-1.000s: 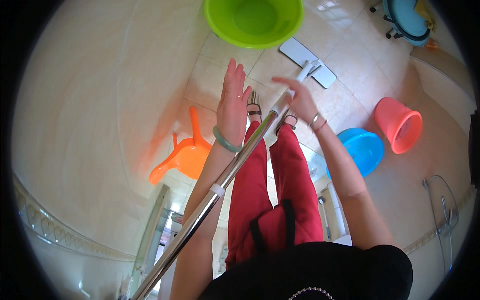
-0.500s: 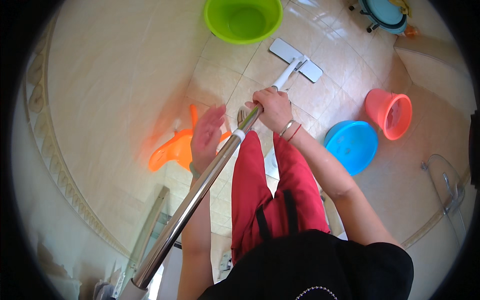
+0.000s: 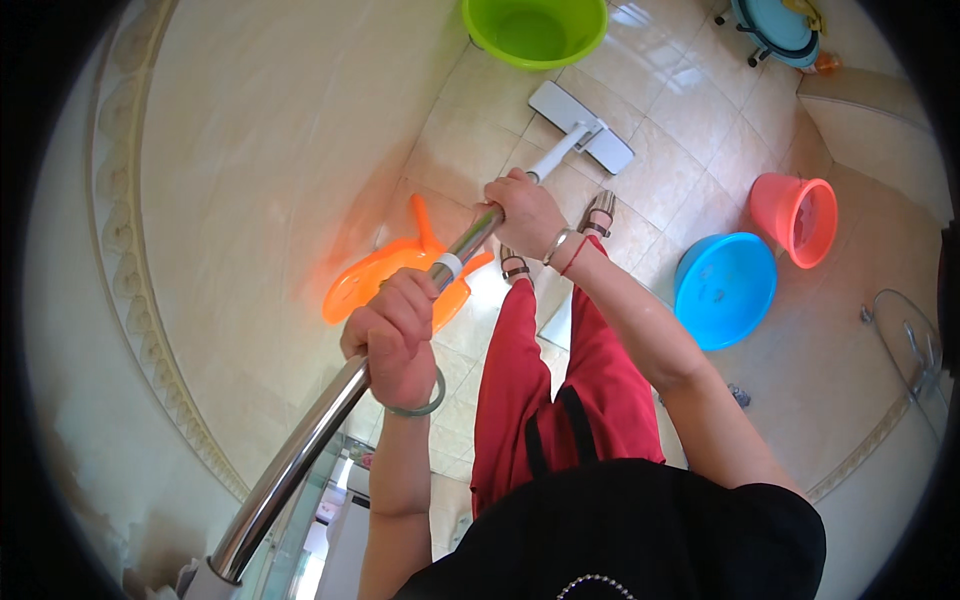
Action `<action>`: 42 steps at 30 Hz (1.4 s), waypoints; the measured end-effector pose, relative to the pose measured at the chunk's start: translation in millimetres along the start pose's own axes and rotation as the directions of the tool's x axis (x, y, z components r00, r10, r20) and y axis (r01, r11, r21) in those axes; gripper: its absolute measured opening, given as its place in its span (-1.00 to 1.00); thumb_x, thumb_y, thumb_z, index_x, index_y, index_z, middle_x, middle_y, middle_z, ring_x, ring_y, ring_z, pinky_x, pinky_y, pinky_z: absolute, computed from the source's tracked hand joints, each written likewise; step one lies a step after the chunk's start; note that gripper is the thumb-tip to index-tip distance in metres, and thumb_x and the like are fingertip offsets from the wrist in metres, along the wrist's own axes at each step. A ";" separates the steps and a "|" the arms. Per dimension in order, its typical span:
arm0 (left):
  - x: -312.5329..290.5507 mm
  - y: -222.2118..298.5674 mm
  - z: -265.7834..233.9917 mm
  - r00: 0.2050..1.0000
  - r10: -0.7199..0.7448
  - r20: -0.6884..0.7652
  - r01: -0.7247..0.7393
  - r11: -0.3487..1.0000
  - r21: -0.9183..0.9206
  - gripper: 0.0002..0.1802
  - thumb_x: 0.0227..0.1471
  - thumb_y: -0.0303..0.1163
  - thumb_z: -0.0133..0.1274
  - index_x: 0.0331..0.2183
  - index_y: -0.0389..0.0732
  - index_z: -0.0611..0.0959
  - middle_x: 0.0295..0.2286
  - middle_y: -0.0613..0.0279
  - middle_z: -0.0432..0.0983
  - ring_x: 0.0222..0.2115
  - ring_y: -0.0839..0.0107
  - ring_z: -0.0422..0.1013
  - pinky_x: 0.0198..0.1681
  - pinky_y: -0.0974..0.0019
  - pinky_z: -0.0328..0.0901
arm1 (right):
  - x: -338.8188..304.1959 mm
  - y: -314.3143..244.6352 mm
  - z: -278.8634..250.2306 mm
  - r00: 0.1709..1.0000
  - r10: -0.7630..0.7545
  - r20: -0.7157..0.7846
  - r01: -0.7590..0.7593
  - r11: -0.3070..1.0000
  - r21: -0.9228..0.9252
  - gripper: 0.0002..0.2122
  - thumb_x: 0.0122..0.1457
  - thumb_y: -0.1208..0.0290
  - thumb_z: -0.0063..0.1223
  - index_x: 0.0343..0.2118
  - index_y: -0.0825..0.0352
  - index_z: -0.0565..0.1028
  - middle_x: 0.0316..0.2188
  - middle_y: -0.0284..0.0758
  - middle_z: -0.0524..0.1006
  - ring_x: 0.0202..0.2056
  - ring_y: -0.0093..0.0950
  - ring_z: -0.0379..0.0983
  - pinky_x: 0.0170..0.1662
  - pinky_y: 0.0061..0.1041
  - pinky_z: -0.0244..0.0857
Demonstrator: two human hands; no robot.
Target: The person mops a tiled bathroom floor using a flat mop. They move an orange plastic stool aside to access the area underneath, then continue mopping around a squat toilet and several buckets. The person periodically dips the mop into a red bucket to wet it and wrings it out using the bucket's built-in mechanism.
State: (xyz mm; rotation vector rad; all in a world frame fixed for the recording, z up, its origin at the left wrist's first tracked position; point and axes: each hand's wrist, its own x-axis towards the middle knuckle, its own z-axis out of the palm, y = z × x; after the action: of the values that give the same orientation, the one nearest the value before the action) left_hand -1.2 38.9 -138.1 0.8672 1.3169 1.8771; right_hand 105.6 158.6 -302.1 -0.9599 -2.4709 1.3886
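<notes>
One long-handled mop [image 3: 475,236], slanting from seven o'clock to its flat head [image 3: 558,107] at one | orange chair [image 3: 375,275], nine | green basin [image 3: 535,40], twelve | blue basin [image 3: 730,285], three | pink bucket [image 3: 778,212], past two | left hand [image 3: 392,340], eight, right hand [image 3: 532,215], one: both hands' fingers [image 3: 408,294] curled fully around the pole [image 3: 290,468], touching it firmly

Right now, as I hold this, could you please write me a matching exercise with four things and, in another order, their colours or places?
1. Right grip
2. Bucket
3. Left grip
4. Mop head

A. White, rectangular
B. Around the pole, farther from the mop head
C. Pinkish red
D. Around the pole, nearer the mop head

Pairs: 1-D, 2-C, 3-B, 4-A
</notes>
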 end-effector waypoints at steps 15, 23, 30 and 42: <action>-29.0 -71.9 74.5 0.998 0.019 0.059 -0.033 0.970 0.242 -0.68 0.12 -0.51 -0.17 -0.64 -0.12 0.19 -0.70 0.34 0.11 -0.59 0.44 0.09 -0.13 0.14 0.21 | -9.5 86.8 -12.9 0.991 0.044 -0.126 -0.044 0.999 -0.001 -0.93 -0.11 0.48 0.10 -0.52 0.18 0.47 -0.51 -0.42 0.49 -0.22 -0.37 0.39 0.00 -0.21 0.11; -83.7 -55.3 46.9 0.999 -0.046 -0.024 0.052 0.919 0.392 -0.69 0.18 -0.54 -0.25 -0.60 -0.13 0.20 -0.68 0.34 0.15 -0.56 0.50 0.13 -0.06 0.10 0.22 | -22.1 85.3 45.5 0.975 -0.108 -0.192 0.140 0.977 0.160 -0.78 -0.08 0.47 0.16 -0.63 0.25 0.28 -0.65 -0.38 0.28 -0.43 -0.36 0.26 0.03 -0.36 0.08; -99.1 -37.4 58.7 0.984 -0.095 -0.149 0.152 0.887 0.437 -0.71 0.19 -0.52 -0.24 -0.58 -0.13 0.20 -0.66 0.34 0.16 -0.56 0.51 0.13 -0.05 0.09 0.21 | -38.3 77.2 49.2 0.974 -0.196 -0.115 0.212 0.966 0.149 -0.82 -0.17 0.59 0.08 -0.64 0.21 0.29 -0.64 -0.40 0.29 -0.42 -0.38 0.25 0.00 -0.39 0.07; -142.5 5.1 57.2 0.923 -0.189 -0.336 0.313 0.875 0.369 -0.71 0.20 -0.55 -0.23 -0.58 -0.13 0.26 -0.66 0.35 0.17 -0.55 0.51 0.17 -0.03 0.12 0.20 | -92.8 51.9 79.8 0.960 -0.208 0.189 0.176 0.969 0.173 -0.88 -0.17 0.47 0.09 -0.70 0.23 0.37 -0.63 -0.28 0.42 -0.46 -0.26 0.37 -0.37 -0.27 0.21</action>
State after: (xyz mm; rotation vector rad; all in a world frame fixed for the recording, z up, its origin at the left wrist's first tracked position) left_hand 123.4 -51.1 -137.5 0.5889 1.9650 1.5775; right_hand 168.7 65.4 -372.8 -0.5510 -2.4715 1.6557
